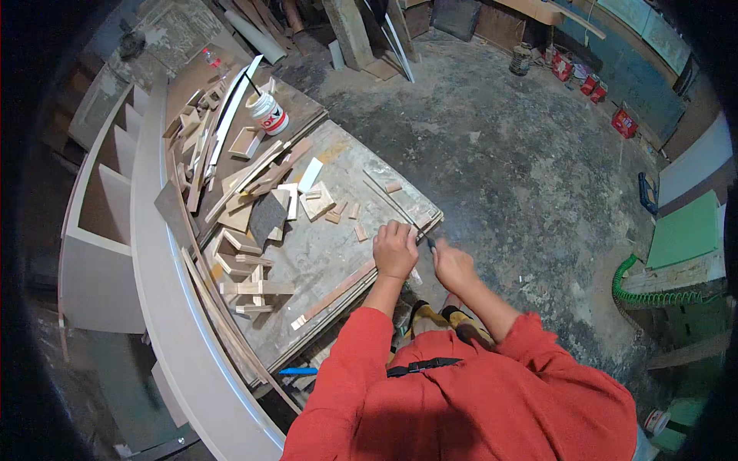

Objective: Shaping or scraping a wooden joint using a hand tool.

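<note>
At the near right corner of the worktable (339, 161), my left hand (396, 251) presses down with its fingers curled. What lies under those fingers is mostly hidden. A thin wooden strip (393, 201) runs across the tabletop toward that corner, close to the fingertips. Just off the edge, my right hand (453, 269) is closed around a slim dark-handled tool (430, 243), its tip pointing at the corner; its exact kind cannot be made out. Small wood blocks (360, 232) lie left of my left hand. Along the table's near edge rests a long flat wood strip (332, 294).
Stacked wood pieces (250, 288) and offcuts crowd the table's left side. A white tub (267, 114) with a stick in it stands farther back. A long curved pale panel (165, 292) borders the left. Concrete floor (492, 146) stretches right, toward a green coiled hose (653, 294).
</note>
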The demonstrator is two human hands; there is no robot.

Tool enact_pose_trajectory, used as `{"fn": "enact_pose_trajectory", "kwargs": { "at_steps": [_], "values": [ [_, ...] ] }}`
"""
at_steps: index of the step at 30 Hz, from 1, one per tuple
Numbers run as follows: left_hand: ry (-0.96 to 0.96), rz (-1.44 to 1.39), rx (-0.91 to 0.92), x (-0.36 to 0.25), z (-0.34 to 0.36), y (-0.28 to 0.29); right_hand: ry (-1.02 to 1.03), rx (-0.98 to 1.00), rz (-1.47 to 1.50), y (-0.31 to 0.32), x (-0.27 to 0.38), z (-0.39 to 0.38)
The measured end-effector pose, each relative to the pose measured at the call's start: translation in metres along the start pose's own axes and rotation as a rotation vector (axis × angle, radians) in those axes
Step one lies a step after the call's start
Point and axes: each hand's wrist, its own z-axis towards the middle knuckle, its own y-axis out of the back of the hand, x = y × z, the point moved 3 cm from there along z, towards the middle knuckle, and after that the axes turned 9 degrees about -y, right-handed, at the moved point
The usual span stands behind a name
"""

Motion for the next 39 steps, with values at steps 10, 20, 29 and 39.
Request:
{"fn": "enact_pose_trajectory", "kwargs": {
  "at_steps": [10, 20, 29, 39],
  "values": [
    [0.003, 0.030, -0.002, -0.001, 0.008, -0.004, -0.039, 0.036, -0.010, -0.005, 0.016, 0.033],
    [0.008, 0.015, -0.022, -0.004, 0.008, 0.000, -0.101, 0.151, -0.072, 0.019, -0.007, -0.010],
    [-0.002, 0.058, -0.032, -0.001, 0.005, -0.006, -0.022, 0.041, 0.025, 0.008, 0.005, 0.013],
    [-0.009, 0.042, -0.061, -0.011, 0.013, -0.004, -0.051, 0.079, 0.035, -0.006, 0.012, 0.046]
  ]
}}
